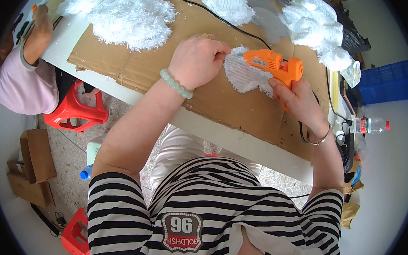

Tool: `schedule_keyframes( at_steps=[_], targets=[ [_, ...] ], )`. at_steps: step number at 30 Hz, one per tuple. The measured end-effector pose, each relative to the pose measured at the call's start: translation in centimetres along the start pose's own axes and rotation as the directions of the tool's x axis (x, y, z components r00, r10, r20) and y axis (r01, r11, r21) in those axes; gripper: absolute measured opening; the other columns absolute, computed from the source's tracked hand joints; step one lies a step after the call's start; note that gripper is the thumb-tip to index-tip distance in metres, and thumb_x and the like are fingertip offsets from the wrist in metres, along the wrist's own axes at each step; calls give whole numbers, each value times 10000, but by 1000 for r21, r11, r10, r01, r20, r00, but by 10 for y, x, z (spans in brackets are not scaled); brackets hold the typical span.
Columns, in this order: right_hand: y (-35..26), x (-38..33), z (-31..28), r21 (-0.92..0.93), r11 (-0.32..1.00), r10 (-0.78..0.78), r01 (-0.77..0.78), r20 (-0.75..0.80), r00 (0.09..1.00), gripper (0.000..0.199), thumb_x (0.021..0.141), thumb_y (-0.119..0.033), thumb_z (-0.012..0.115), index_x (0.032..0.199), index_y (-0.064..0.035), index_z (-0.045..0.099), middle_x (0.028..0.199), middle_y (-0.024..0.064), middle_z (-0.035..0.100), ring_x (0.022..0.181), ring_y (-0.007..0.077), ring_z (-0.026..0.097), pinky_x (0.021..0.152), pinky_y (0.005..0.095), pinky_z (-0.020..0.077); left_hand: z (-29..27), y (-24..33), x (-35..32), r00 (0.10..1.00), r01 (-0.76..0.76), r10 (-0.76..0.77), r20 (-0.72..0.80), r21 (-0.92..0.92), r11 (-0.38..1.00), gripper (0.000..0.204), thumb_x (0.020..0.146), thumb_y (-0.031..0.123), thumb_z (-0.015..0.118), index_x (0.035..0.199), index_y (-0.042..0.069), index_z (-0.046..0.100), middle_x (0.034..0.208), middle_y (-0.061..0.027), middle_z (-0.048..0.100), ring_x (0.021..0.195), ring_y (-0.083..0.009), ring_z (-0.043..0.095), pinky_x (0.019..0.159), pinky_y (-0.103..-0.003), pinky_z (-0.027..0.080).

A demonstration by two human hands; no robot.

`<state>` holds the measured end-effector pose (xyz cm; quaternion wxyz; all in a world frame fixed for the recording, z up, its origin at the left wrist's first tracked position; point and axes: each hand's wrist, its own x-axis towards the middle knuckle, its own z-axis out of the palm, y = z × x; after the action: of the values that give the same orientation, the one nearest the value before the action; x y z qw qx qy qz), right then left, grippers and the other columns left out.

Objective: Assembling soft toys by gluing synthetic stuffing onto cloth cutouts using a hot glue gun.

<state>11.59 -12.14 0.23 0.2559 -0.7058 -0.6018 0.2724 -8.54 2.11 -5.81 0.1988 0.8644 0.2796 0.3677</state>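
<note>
Seated at a white table [223, 133] covered with a sheet of brown cardboard [230, 103], you grip an orange hot glue gun [274, 64] in your right hand [299, 99], fingers wrapped tight around its handle and its nozzle laid over a white heart-shaped piece [243, 74] lying flat on the cardboard. Your left hand [196, 61], a pale green bead bracelet [176, 84] at the wrist, presses down on the near-left edge of that heart, fingers curled together; whether they pinch anything cannot be made out. The gun's black cord [221, 16] snakes away across the cardboard toward the far edge. Fluffy white shredded heaps [129, 16] lie beyond your hands, with another white fluffy mass [314, 24] to the far right. A clear plastic bottle with a red cap [370, 125] lies at the right, near a blue crate [388, 83]. At far left, another person in a pink top [17, 86] sits by a red plastic stool [76, 111].
</note>
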Motion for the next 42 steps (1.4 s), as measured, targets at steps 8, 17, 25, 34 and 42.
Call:
schedule_keyframes(
  at_steps=[8,17,25,34,42],
  targets=[
    [-7,2,2,19,999,31,-32,42,999,224,904,-167,562,1050,-4,516,683,-12,529,576,51,464,522,214,382,-2,1,1,1000,17,-17,12,8,1000,150,733,70,576,785,114,709,792,-67,661,740,-284,601,674,-389,501],
    [-10,-6,-6,133,980,134,-146,98,986,251,899,-167,564,1084,-6,513,692,-13,534,594,47,474,538,207,384,-3,2,1,1000,-1,1,-7,-3,1000,143,732,66,584,779,118,708,785,-60,661,740,-276,601,664,-377,501],
    [-1,-7,-2,117,970,197,-212,122,973,206,900,-184,565,1017,-16,545,695,-18,541,607,48,472,546,210,390,-17,15,11,997,53,-61,-56,-131,990,75,688,87,686,755,85,653,736,-52,647,697,-262,611,632,-353,494],
    [5,-21,-8,485,874,43,-31,-12,999,178,925,-212,542,911,-35,550,738,-7,544,672,67,515,609,222,406,-6,1,47,944,240,-166,286,-248,938,281,833,53,555,1114,72,558,826,-64,656,756,-122,591,704,-265,474],
    [18,-31,-11,448,888,102,-102,24,994,174,927,-210,543,899,-38,543,776,-9,535,686,78,528,622,229,412,1,11,54,884,286,-163,439,-232,930,341,827,0,475,1159,59,527,881,-60,660,783,-99,565,699,-232,444]
  ],
)
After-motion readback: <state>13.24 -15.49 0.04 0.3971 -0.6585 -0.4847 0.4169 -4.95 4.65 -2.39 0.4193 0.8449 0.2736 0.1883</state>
